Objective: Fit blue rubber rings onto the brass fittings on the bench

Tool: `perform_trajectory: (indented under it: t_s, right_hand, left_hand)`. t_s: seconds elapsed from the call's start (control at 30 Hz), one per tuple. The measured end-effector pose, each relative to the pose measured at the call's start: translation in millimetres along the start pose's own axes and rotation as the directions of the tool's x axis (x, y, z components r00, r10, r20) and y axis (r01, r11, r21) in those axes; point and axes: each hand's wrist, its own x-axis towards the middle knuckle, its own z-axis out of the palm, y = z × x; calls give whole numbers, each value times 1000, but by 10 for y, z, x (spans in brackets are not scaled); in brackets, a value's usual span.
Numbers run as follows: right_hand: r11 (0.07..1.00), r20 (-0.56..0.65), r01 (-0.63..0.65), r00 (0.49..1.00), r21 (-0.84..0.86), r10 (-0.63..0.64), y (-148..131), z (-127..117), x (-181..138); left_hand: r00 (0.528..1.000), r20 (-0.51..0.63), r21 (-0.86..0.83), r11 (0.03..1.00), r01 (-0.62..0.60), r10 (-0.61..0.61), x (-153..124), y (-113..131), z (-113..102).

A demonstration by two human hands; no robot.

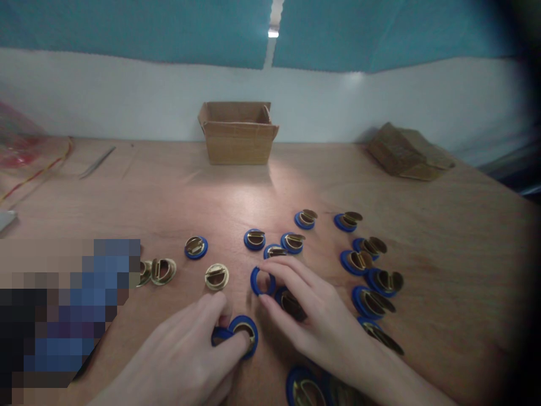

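My right hand [310, 307] pinches an upright blue ring [254, 282] between thumb and forefinger, just over the table. My left hand [190, 338] is closed, its thumb pressed on a blue ring with a round gold metal fitting inside [253, 332]. A second blue ring [222, 335] shows partly under the left fingers. Just beyond the left fingertips lies a bare round gold fitting [217, 277] with a hinged flap. A dark-looking fitting [291, 304] sits partly hidden behind the right fingers.
Several blue-ringed gold fittings with raised flaps [355, 262] lie at right. Two bare gold fittings [164, 271] are at left, beside a pixelated area. An open cardboard box [239, 145] stands at the back wall; another cardboard piece [408, 152] lies back right. Tweezers [98, 162] lie back left.
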Motion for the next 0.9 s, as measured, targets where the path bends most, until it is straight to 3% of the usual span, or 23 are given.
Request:
perform_trajectory:
  t_s: [0.3, 0.53, 0.67, 0.9]
  right_hand:
    - [1000, -24, 26, 999, 2, -26, -1, -1, 5]
    - [1000, -14, 18, 1000, -8, -18, -14, -12, 0]
    - [999, -20, 31, 999, -23, -32, -9, -6, -5]
    - [997, -39, 54, 998, -47, -56, -7, 5, -8]
  left_hand:
    - [999, -52, -24, 1000, -16, 15, 72, 12, 71]
    - [999, 52, -81, 997, -4, 8, 49, -99, -15]
    - [979, 203, -217, 973, 74, -29, 20, -169, -21]
    - [987, 162, -541, 836, 93, -5, 27, -327, 98]
